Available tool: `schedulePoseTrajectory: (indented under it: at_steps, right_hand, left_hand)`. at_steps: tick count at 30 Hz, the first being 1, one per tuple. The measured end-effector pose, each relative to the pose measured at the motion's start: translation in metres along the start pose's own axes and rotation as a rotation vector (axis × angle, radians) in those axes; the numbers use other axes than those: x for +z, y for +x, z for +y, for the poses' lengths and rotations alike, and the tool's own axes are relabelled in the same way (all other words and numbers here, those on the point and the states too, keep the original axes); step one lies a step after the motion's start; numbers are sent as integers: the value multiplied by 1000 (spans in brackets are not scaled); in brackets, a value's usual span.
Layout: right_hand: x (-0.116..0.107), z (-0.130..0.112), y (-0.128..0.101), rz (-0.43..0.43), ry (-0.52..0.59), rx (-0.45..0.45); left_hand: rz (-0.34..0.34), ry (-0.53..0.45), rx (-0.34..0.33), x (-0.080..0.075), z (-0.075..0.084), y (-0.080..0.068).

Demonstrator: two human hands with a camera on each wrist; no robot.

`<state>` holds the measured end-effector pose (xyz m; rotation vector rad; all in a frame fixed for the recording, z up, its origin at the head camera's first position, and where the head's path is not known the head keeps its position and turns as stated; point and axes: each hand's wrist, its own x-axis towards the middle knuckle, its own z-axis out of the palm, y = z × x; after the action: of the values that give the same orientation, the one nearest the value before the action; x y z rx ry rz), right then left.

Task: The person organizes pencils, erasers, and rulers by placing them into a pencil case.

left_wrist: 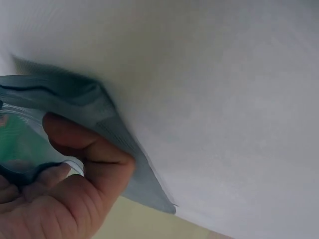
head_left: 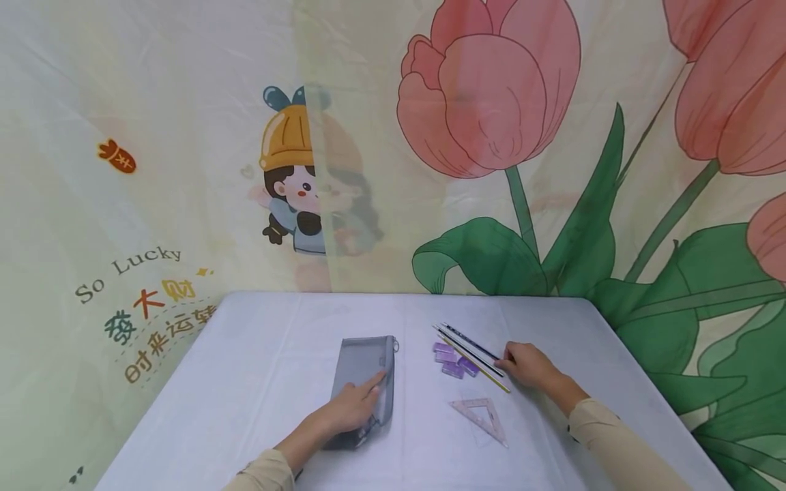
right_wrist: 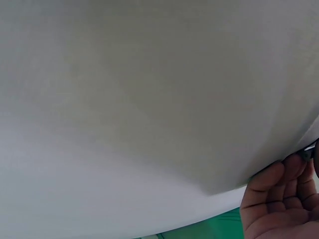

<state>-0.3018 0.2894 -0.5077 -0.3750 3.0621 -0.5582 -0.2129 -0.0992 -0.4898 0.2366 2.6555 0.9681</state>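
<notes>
A grey mesh zip pouch (head_left: 362,351) lies on the left-middle of the table, lifted a little at its near end. My left hand (head_left: 353,409) grips it near the zipped side, the index finger stretched along it; in the left wrist view a bent finger bears on the pouch fabric (left_wrist: 137,186). My right hand (head_left: 528,365) pinches the near end of a dark patterned pencil (head_left: 469,339). Beside that pencil lie a black pencil (head_left: 482,363) and a yellow pencil (head_left: 494,382). The right wrist view shows the fingertips around a dark pencil end (right_wrist: 308,153).
Several small purple blocks (head_left: 453,369) lie beside and partly under the pencils. Nearer me is a clear pinkish set square (head_left: 477,412), with another faint transparent shape by it. A white cloth covers the table (head_left: 264,368); a printed curtain (head_left: 202,136) hangs behind.
</notes>
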Motion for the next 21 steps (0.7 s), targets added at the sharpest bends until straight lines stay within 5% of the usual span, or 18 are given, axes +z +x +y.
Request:
schedulePoseTrajectory:
  at_steps: [21]
  right_hand:
    - [3,-3,-2,-23,-5,7]
  left_hand:
    - [7,-73,78,-4,-8,-11]
